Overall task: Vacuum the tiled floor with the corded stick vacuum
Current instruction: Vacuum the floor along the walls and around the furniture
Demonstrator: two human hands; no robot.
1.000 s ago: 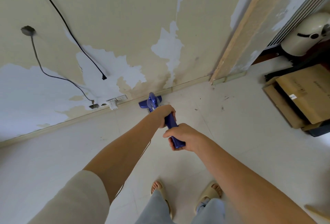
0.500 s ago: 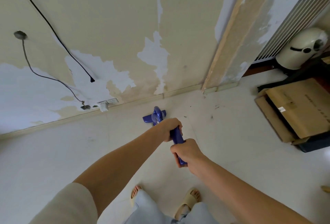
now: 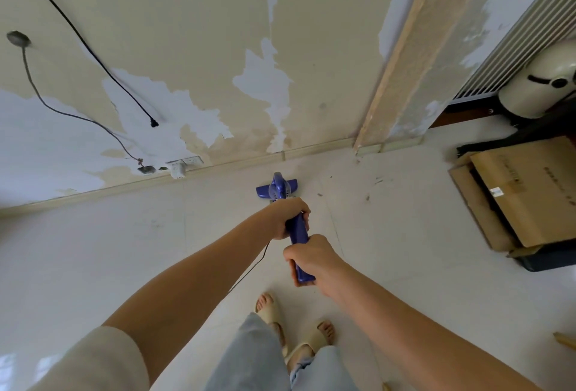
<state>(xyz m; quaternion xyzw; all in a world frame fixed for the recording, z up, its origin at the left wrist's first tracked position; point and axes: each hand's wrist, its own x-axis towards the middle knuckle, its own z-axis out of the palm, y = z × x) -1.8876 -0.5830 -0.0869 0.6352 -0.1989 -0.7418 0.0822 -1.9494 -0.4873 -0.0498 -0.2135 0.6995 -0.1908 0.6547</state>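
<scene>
The wall was cream with big patches of peeled white paint, and it met a pale, glossy tiled floor at a low skirting. The blue vacuum stood just short of that skirting, its flat, winged plastic head on the tiles and its stick rising toward the person. Both hands had it: the left hand wrapped the upper stick, fingers curled fully round it, and the right hand gripped the handle end below it in the view, equally closed. A thin black cord trailed from the stick down past the left forearm. Dark bits of debris lay scattered on the tiles to the right of the head, near a wooden post. To do this stroke well, the head should probably stay flat on the tile, run along the skirting, then sweep right over the debris in slow overlapping passes, with the cord kept behind and away from the feet. Stiff brown cardboard lay flat at the right, well apart from the head, and would need working around. A white power strip sat at the wall's base.
</scene>
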